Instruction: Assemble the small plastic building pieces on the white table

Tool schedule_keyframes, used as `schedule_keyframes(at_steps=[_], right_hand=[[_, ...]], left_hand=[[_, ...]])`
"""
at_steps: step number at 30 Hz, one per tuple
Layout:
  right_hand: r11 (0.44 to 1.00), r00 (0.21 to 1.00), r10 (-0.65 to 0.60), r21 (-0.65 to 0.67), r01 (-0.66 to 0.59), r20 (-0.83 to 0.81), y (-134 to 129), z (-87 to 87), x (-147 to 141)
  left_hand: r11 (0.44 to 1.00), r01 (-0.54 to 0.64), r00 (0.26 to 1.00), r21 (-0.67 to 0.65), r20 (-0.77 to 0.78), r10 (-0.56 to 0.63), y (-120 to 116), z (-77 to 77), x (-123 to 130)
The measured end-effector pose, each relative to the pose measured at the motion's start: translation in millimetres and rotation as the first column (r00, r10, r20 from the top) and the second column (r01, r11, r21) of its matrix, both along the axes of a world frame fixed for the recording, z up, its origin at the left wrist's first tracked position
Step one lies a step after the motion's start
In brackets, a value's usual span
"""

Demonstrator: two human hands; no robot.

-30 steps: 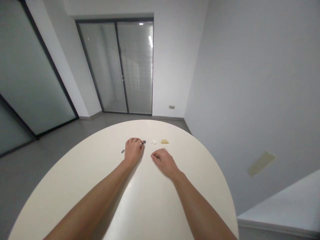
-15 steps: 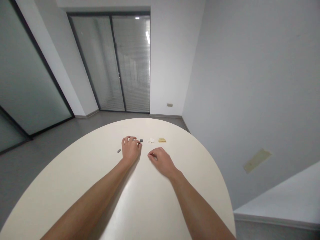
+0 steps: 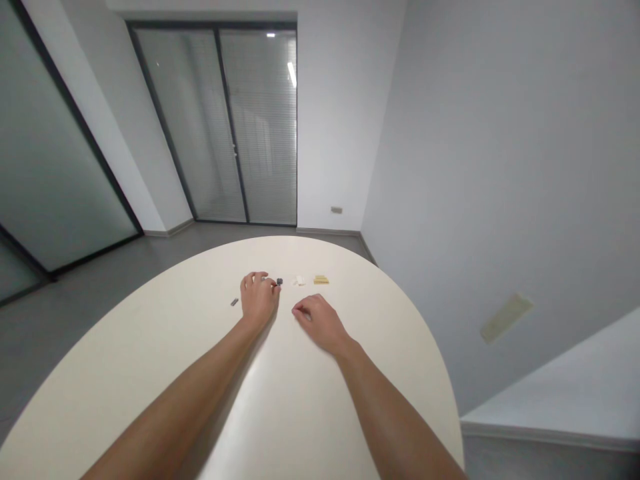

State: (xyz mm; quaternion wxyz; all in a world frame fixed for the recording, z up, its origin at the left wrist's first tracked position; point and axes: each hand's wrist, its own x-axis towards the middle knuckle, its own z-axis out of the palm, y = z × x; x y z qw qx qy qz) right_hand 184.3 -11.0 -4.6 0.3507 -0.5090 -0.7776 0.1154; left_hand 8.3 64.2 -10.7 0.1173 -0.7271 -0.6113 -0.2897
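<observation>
My left hand [image 3: 259, 297] rests on the white round table [image 3: 300, 413], its thumb and index finger pinched at a small dark piece [image 3: 279, 281]; whether it grips that piece or another is too small to tell. Something small lies partly hidden under its fingers. My right hand [image 3: 320, 321] is closed, thumb against index finger, and what it holds, if anything, cannot be made out. Beyond it lie small white pieces [image 3: 299, 281] and a group of yellow strips [image 3: 321, 279]. A small grey piece [image 3: 235, 302] sits left of my left hand.
The table's curved far edge runs beyond the small pieces. Behind stand glazed doors with blinds [image 3: 265, 133]. A grey wall [image 3: 500, 167] with a yellowish plate [image 3: 507, 318] rises on the right, and a frosted glass panel [image 3: 50, 153] on the left.
The whole view has shifted slightly, with the scene a little further left. Both hands stay almost where they were over the table, still in pinches.
</observation>
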Motion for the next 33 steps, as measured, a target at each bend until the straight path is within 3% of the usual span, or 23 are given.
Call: schedule_keyframes(at_steps=[6,12,18,27,33], right_hand=[[1.000,1.000,0.004,-0.007,-0.004,0.004,2,-2.3,2],[1.000,1.000,-0.015,-0.027,0.016,0.012,2,-1.3,3],[0.999,0.999,-0.037,-0.028,0.037,0.007,0,-2.9,4],[0.999,0.999,-0.034,-0.016,0.034,0.005,3,-6.4,5],[0.999,1.000,-0.031,-0.011,0.031,0.001,5,-9.4,6]], left_hand=[[0.999,-0.010,1.000,-0.052,0.010,0.010,-2,5.5,-10],[0.982,-0.127,0.991,-0.139,0.034,0.133,-14,21.2,-47],[0.949,-0.220,0.975,-0.224,-0.030,0.219,-31,11.2,-75],[0.941,-0.247,0.968,-0.231,-0.100,0.230,-39,9.1,-69],[0.938,-0.214,0.969,-0.274,-0.184,0.167,-45,15.5,-60]])
